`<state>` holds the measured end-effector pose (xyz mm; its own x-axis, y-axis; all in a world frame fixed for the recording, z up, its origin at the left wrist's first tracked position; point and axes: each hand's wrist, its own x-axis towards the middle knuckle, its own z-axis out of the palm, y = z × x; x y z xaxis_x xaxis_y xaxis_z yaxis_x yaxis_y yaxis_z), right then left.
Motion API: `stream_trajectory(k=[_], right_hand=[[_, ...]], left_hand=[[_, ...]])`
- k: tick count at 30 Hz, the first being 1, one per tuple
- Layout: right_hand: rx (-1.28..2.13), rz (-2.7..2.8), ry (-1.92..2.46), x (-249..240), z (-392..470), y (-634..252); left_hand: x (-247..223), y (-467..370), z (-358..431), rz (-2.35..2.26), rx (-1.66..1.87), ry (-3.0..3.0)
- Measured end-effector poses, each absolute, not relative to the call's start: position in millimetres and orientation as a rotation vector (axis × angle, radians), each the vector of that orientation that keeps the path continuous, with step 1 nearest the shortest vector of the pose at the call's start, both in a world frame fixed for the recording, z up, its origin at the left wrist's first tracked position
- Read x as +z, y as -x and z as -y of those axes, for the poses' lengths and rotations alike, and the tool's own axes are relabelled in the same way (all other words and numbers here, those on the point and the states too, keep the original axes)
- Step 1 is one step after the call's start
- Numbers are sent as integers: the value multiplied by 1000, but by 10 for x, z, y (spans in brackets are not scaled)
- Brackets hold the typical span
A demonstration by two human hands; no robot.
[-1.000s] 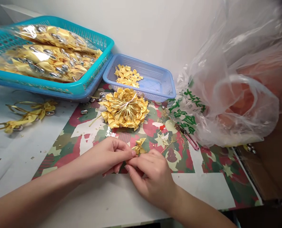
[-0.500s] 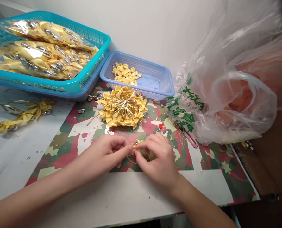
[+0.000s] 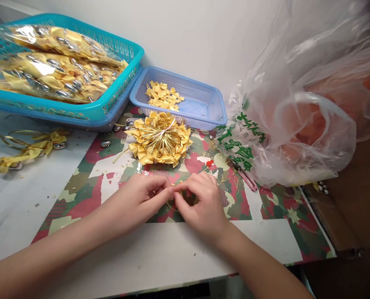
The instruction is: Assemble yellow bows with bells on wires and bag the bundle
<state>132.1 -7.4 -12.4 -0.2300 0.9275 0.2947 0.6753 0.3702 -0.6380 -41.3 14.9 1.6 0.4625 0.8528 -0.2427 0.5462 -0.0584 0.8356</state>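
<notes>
My left hand (image 3: pixel 149 193) and my right hand (image 3: pixel 200 197) meet fingertip to fingertip over the patterned table covering. Both are pinched closed on a thin gold cord (image 3: pixel 171 205), part of which loops out below the fingers. Whatever else sits between the fingertips is mostly hidden, with only a scrap of gold showing behind them. Just beyond lies a round bundle of yellow ribbon bows (image 3: pixel 160 139), its gold cords gathered at the middle by a pale tie.
A teal basket (image 3: pixel 110 101) with bagged bows and silver bells stands back left. Beside it is a blue basket (image 3: pixel 203 120) holding loose bows. Finished-looking ribbon pieces (image 3: pixel 32 151) lie left. Pink-handled snips (image 3: pixel 245 176) and a plastic bag (image 3: pixel 297 137) are right.
My right hand has closed in on the left, and the yellow ribbon piece that showed between them is now mostly covered. The view has shifted slightly.
</notes>
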Motion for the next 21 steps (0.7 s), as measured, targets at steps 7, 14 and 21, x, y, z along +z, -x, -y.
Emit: stream_trajectory(k=[7, 14, 21], right_hand=[[475, 2022, 1390, -162, 73, -1310], [407, 2014, 1421, -185, 72, -1313], [342, 2018, 1438, -232, 67, -1314]], left_hand=[[-3, 396, -153, -1183, 392, -1732], [2, 393, -160, -1200, 361, -1703], [-18, 394, -174, -1260, 365, -1756]])
